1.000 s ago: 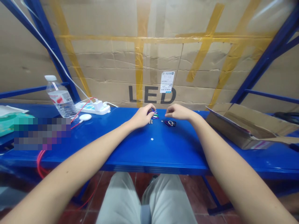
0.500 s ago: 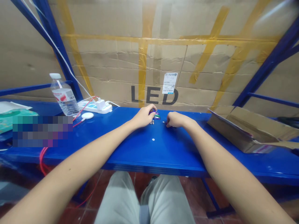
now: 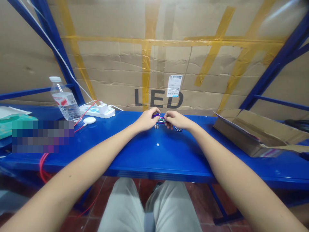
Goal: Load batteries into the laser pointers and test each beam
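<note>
Shifting leftward since the earlier frame, the right hand [image 3: 178, 120] is joining the left hand [image 3: 146, 120] at the clips [image 3: 161, 120], near the far edge of the table [image 3: 135, 151]; whether either is clamping anything, one cannot tell. Such crowding could be sending nearby bits [image 3: 156, 126] rolling.

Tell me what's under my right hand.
Beneath your right hand, part of a small silvery piece peeks out on the blue table; anything else under the palm is hidden.

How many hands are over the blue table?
2: the left hand at the left of the small colourful items, the right hand at their right.
</note>
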The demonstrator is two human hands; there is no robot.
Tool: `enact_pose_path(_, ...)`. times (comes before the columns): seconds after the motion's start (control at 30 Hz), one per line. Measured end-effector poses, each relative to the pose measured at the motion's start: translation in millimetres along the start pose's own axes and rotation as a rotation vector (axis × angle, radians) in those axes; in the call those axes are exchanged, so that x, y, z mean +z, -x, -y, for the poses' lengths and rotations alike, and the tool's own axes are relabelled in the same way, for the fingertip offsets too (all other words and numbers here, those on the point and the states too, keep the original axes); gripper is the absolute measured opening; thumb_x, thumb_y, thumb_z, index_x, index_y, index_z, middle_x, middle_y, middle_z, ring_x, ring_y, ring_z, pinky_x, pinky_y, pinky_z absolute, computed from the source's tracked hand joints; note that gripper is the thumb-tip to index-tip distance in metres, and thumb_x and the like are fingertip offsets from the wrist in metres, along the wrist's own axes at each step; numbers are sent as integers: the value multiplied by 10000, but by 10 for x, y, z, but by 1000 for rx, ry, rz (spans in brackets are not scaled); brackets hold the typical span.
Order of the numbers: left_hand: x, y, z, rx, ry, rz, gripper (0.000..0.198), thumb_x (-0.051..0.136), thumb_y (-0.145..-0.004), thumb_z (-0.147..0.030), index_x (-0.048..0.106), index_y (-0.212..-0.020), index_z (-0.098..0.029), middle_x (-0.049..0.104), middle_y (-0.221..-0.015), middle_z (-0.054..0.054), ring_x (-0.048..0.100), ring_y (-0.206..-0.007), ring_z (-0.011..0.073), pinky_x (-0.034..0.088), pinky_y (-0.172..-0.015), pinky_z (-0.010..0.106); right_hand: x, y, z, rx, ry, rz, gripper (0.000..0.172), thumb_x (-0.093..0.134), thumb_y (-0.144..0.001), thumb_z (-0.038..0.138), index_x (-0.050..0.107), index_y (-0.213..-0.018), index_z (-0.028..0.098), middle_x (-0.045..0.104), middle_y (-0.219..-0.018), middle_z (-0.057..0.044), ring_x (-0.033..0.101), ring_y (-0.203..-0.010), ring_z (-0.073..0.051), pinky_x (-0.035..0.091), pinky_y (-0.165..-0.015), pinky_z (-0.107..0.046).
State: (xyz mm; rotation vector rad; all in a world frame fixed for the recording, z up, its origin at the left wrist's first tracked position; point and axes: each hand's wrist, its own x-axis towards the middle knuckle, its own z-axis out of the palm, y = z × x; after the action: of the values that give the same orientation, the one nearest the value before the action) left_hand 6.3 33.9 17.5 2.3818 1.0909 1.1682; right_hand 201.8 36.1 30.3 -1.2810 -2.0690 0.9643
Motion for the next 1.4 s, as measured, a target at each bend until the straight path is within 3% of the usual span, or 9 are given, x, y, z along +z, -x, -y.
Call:
enact_pose_path(0.13,0,7,5,43,29,50,198,570,-866,-225,606,-1057,-186,696,-1006,52,637,-927,196,487,-842,333,55,-20,-1,-19,-210,-89,189,428,-867,57,484,-975,201,470,-583,58,490,-489,-112,441,-507,-235)
enact_pose_path(0.27,-4,3,22,90,24,71,173,569,-880,-221,629,-1041,-197,710,-990,37,648,-910,185,491,-838,322,113,-8,19,-5,-438,23,103,472,-862,112,544,-892,180,411,-612,48,420,-518,-105,464,-533,-264)
enact_pose_path(0.47,-31,-13,10,89,-18,32,132,576,-879,-197,651,-986,-185,721,-986,33,645,-922,180,491,-856,312,135,19,29,4,-563,146,51,574,-795,127,546,-780,168,398,-627,38,375,-535,-99,463,-537,-284)
enact_pose_path(0.6,-43,-14,-4,84,-15,26,143,577,-870,-183,662,-984,-178,726,-1000,38,648,-942,182,491,-881,318,144,18,30,6,-645,131,80,581,-820,171,537,-754,159,423,-639,20,394,-552,-104,454,-547,-285)
enact_pose_path(0.83,-23,-18,21,97,-1,41,145,582,-867,-184,684,-970,-182,736,-988,35,660,-947,189,496,-893,331,196,-11,41,24,-658,21,125,575,-789,137,502,-690,160,426,-630,12,395,-549,-97,331,-489,-238)
enact_pose_path(1.07,-17,-20,29,121,-59,36,195,575,-875,-174,710,-1015,-192,744,-1014,44,668,-952,196,503,-896,342,209,-19,56,-10,-545,-77,184,509,-810,125,471,-639,179,287,-558,56,284,-502,-83,317,-491,-229)
enact_pose_path(1.27,-17,-16,43,191,-306,4,337,510,-897,-166,692,-1180,-156,690,-1047,104,648,-980,217,503,-933,374,193,-35,42,-73,-151,-180,217,413,-859,155,519,-672,177,436,-534,14,431,-507,-119,373,-525,-244)
enact_pose_path(1.4,-44,-20,14,220,-331,17,350,472,-900,-124,641,-1207,-128,688,-1118,122,640,-1035,225,495,-947,377,187,-31,68,-112,120,-237,257,369,-868,161,545,-681,172,537,-568,-17,516,-575,-148,384,-576,-246)
